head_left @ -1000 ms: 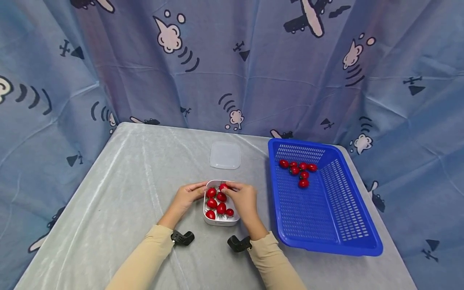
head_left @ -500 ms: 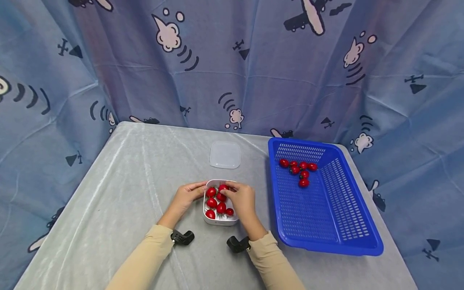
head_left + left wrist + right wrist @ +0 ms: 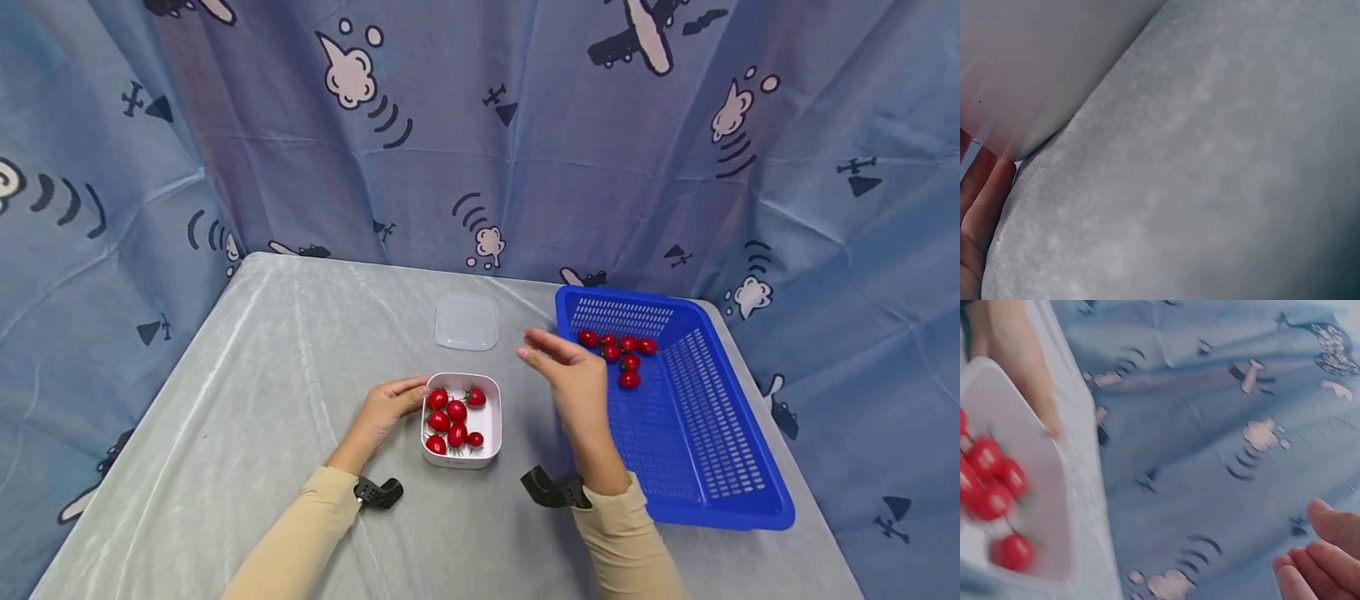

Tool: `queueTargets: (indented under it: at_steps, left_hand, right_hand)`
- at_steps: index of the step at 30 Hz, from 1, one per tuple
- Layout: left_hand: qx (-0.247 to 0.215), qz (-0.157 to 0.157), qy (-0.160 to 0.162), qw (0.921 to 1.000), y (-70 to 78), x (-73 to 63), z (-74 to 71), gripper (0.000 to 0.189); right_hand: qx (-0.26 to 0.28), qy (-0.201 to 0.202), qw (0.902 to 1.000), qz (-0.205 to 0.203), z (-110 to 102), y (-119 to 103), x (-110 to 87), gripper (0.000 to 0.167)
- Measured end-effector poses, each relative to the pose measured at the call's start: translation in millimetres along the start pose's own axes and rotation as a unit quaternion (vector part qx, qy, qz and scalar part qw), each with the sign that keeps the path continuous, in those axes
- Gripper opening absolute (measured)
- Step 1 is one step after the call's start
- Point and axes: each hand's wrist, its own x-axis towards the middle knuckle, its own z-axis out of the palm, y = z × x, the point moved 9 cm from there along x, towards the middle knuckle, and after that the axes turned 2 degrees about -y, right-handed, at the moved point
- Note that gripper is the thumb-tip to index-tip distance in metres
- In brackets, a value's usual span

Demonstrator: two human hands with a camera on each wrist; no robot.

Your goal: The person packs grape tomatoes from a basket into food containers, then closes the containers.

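Note:
A white square box (image 3: pixel 491 421) holds several red cherry tomatoes (image 3: pixel 457 411) with green stems. My left hand (image 3: pixel 385 410) rests against the box's left side, its fingers running along the outer wall. In the left wrist view, extended fingers (image 3: pixel 988 200) meet the pale box wall (image 3: pixel 1041 69). My right hand (image 3: pixel 573 375) is raised between the box and the blue basket, overlapping the basket's left rim in the head view. Nothing shows between its thumb and fingers, and the right wrist view shows the fingertips (image 3: pixel 1316 553) apart from the thumb.
A blue perforated basket (image 3: pixel 675 508) stands on the right, with several cherry tomatoes (image 3: pixel 628 362) near its far end. Behind the box lies a translucent square lid (image 3: pixel 466 322). A patterned blue curtain (image 3: pixel 435 125) hangs beyond the grey-covered table (image 3: pixel 247 400).
My right hand has let go of a cherry tomato in the box's far right corner and moved up and right toward the basket. My left hand has stayed at the box.

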Motion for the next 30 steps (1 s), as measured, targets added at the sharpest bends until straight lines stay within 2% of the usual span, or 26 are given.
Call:
queueTargets:
  at_steps: [2,6,15,17,20,23,27,30]
  left_hand:
    - [-0.003,0.003,0.001,1.0,2.3,-0.1,0.4,0.039]
    - [-0.003,0.006,0.003,1.0,4.2,-0.4,0.2,0.039]
    - [0.004,-0.001,-0.001,1.0,-1.5,-0.6,1.2,0.039]
    - [0.007,0.003,-0.003,1.0,-0.9,-1.1,1.9,0.04]
    - [0.006,0.005,-0.002,1.0,-0.8,-1.6,1.7,0.041]
    - [0.003,0.004,-0.001,1.0,-1.2,-1.0,1.6,0.041]
    - [-0.005,0.002,0.0,1.0,-2.1,0.6,1.9,0.04]
    - [-0.008,0.002,0.0,1.0,-1.6,0.4,2.1,0.04]
  right_hand:
    - [0.01,0.014,0.9998,-0.002,-16.7,-6.6,6.4,0.035]
    - [-0.003,0.047,0.9989,0.009,-49.4,-8.9,19.4,0.039]
    - [-0.062,0.098,0.9895,0.087,-110.9,28.1,54.0,0.05]
    - [-0.042,0.103,0.9893,0.094,-121.5,38.2,61.4,0.048]
    - [0.023,0.113,0.9878,0.105,-135.9,54.3,70.8,0.047]
    - [0.073,0.124,0.9823,0.119,-149.6,69.4,78.0,0.042]
    - [0.081,0.136,0.9768,0.144,-163.3,87.1,83.7,0.039]
    - [0.061,0.137,0.9772,0.151,-168.1,95.9,87.4,0.047]
